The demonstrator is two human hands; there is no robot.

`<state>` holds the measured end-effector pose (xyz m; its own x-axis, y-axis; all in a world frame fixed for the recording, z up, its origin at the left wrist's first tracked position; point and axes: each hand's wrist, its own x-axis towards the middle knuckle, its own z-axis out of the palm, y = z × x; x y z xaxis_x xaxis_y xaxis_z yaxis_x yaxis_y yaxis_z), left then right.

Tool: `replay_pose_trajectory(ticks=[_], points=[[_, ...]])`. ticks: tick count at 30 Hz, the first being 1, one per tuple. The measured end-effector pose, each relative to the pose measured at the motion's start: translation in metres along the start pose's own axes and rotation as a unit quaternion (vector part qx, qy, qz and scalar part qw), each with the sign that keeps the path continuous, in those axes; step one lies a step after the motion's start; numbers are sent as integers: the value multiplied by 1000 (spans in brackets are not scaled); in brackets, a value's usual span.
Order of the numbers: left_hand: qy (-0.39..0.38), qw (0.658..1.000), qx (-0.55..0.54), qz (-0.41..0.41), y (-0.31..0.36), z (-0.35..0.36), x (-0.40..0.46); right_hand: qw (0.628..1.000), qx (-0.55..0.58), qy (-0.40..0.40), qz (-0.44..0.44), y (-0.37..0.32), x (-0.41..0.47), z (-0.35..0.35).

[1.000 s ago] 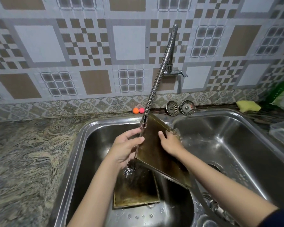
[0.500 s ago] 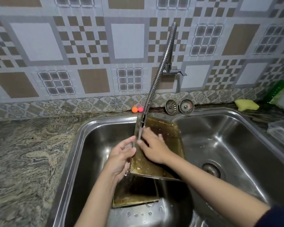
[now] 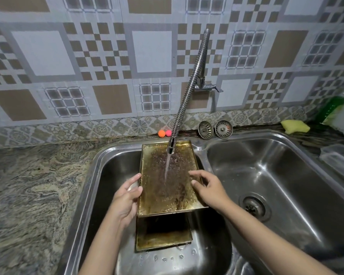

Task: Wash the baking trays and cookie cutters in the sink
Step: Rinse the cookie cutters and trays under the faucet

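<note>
In the head view, a stained golden baking tray (image 3: pixel 168 181) is held face up at the centre of the frame, above the left basin of a double steel sink (image 3: pixel 99 167). Water runs from the flexible coiled faucet (image 3: pixel 189 86) onto the tray's middle. The left hand (image 3: pixel 125 199) grips the tray's left edge, thumb over the rim and fingers curled below. The right hand (image 3: pixel 209 187) sits at the tray's right edge with fingers loosely bent; whether it clamps the rim or only touches it cannot be told. A second tray (image 3: pixel 163 235) lies flat in the left basin, below the held one. Behind the sink, two small balls (image 3: pixel 164 133) and two strainer plugs (image 3: pixel 214 129) rest against the wall. A yellow sponge (image 3: pixel 295 126) lies at the upper right.
</note>
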<state>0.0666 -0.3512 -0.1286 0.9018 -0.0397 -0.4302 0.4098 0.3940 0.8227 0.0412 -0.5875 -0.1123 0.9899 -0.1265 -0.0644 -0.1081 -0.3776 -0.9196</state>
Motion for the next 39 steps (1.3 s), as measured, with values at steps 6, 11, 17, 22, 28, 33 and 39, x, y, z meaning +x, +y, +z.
replay_pose_trajectory(ticks=[6, 11, 17, 22, 28, 33, 39], points=[[48, 986, 162, -6, -9, 12, -6, 999, 30, 41, -12, -10, -7, 4], [-36, 975, 195, 99, 1, 45, -22, 993, -82, 9, -81, -14, -13, 16], [-149, 985, 83, -8, 16, 59, -29, 958, -181, -38, -217, -31, -28, 34], [-76, 993, -49, 79, 9, 44, -24, 959, -87, -135, -232, -40, -27, 41], [-30, 986, -159, 39, -2, 33, -22, 937, -208, -119, -256, -45, -24, 29], [-14, 980, -195, 28, -14, 42, -18, 896, -398, -85, -178, -42, -13, 18], [-15, 981, -152, 119, -6, 55, -18, 899, -304, -182, -256, -14, -36, 44]])
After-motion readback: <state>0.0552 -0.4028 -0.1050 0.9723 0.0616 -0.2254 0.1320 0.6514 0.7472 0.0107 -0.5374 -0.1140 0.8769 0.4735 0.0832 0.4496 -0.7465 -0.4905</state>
